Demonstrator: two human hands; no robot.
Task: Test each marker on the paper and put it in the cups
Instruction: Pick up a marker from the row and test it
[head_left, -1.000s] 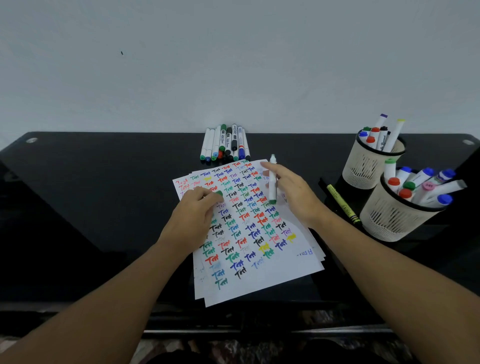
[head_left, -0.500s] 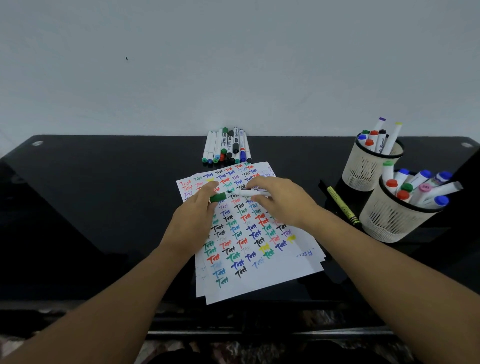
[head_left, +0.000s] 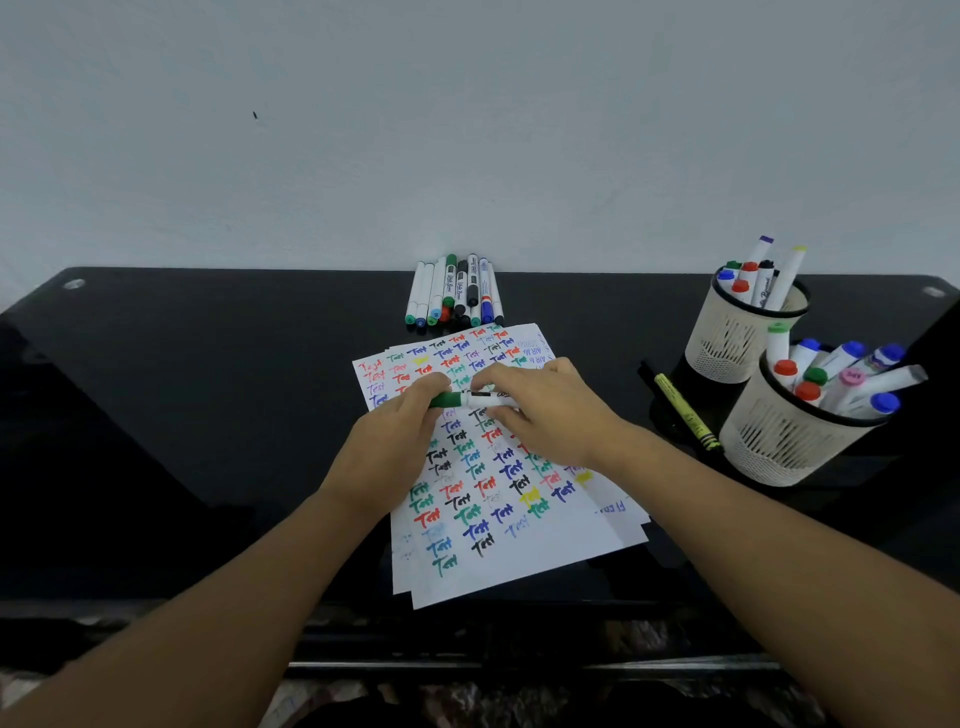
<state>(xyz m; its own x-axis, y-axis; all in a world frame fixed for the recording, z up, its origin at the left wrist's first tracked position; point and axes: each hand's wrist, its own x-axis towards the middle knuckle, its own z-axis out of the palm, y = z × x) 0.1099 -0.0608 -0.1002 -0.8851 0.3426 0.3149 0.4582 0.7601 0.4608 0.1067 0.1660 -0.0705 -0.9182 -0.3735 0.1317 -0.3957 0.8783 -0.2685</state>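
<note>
Both hands meet over the far half of the paper, sharing one green marker. Left hand pinches the green cap; right hand has fingers curled round the white barrel. Marker's long axis runs left-right, parallel to the table's far edge, cap seated or nearly so, seam hard to read. Likely recapping, then drop-off. Cups sit by the right edge, near cup and far cup, so right hand is nearer. Untested markers lie at the far edge.
</note>
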